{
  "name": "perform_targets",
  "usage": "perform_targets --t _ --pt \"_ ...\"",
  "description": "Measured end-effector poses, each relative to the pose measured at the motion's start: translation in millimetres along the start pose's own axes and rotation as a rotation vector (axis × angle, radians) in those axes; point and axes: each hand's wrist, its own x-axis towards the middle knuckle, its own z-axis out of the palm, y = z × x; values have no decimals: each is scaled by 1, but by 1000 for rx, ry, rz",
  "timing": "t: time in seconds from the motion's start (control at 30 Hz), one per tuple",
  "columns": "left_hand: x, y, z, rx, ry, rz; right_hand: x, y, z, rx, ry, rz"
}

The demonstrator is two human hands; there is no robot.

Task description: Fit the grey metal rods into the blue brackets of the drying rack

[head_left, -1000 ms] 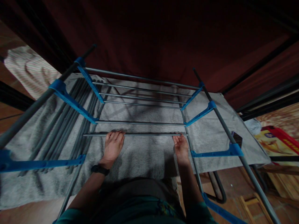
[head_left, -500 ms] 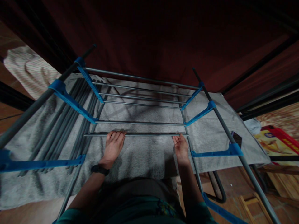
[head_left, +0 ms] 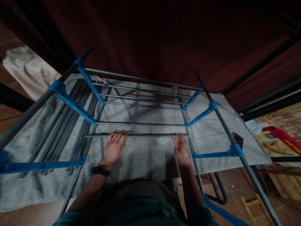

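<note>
A grey metal rack frame with blue plastic connectors (head_left: 70, 101) stands over a grey towel (head_left: 141, 157). Both my hands hold one loose grey rod (head_left: 150, 136) that lies across the frame, nearest me. My left hand (head_left: 114, 148), with a black watch on its wrist, has its fingers curled over the rod left of its middle. My right hand (head_left: 181, 147) grips the rod near its right end, close to the frame's right leg. Several other rods (head_left: 141, 99) span the frame farther back.
Several loose grey rods (head_left: 63, 125) lie on the towel at the left under the frame. A dark red cloth (head_left: 164, 37) hangs behind. At the right are a red and yellow object (head_left: 279, 141), a small dark item (head_left: 238, 138) and a wooden piece (head_left: 249, 204) on the floor.
</note>
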Motion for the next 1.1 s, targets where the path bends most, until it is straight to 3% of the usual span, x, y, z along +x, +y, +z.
perform_targets --t 0.4,1.1 --pt "0 1 -1 72 4 -59 0 2 1 11 18 5" --pt "0 0 2 -7 -70 -73 3 4 -3 -8 -40 14"
